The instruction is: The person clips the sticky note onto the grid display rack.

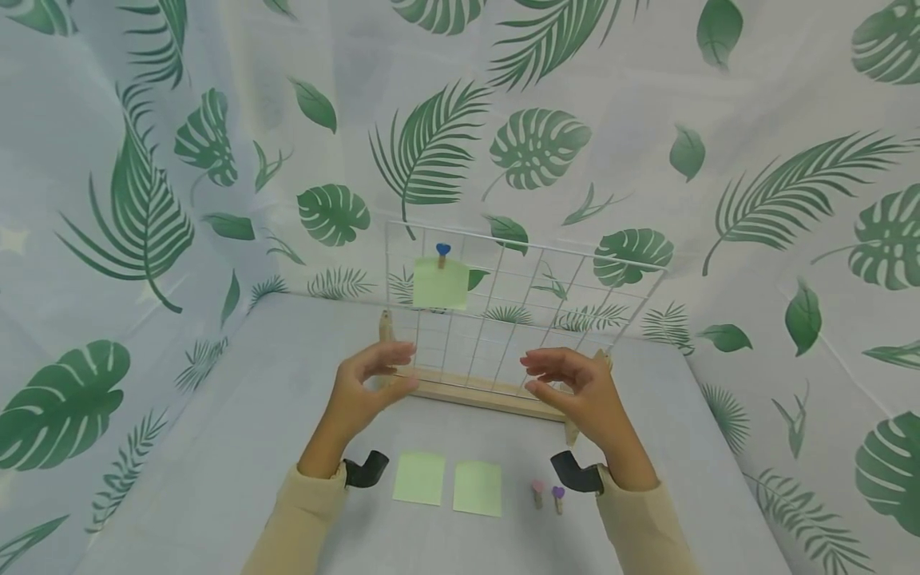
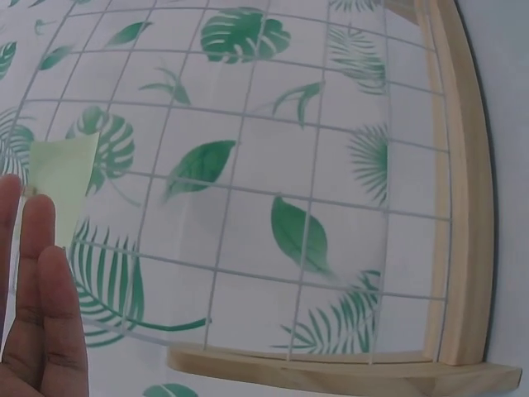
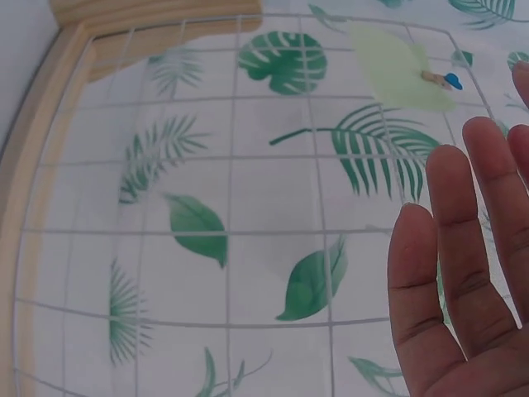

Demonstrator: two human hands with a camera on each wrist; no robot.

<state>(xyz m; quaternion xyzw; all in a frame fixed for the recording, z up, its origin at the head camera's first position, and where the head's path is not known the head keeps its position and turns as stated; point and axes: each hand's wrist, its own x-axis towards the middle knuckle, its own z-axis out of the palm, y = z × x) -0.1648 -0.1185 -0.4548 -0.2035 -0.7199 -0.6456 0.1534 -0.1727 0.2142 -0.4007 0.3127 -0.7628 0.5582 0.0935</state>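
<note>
One note (image 1: 440, 286) hangs on the rack (image 1: 489, 399), upper centre; two loose notes (image 1: 419, 479), two pegs (image 1: 558, 493), lower centre, seemingly remain. Left hand (image 1: 354, 391), right hand (image 1: 591, 393): wide, empty.

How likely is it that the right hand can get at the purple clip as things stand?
Probably yes: the right hand looks empty, and nothing covers the purple clip. The hand would just need to draw back and down toward it.
</note>
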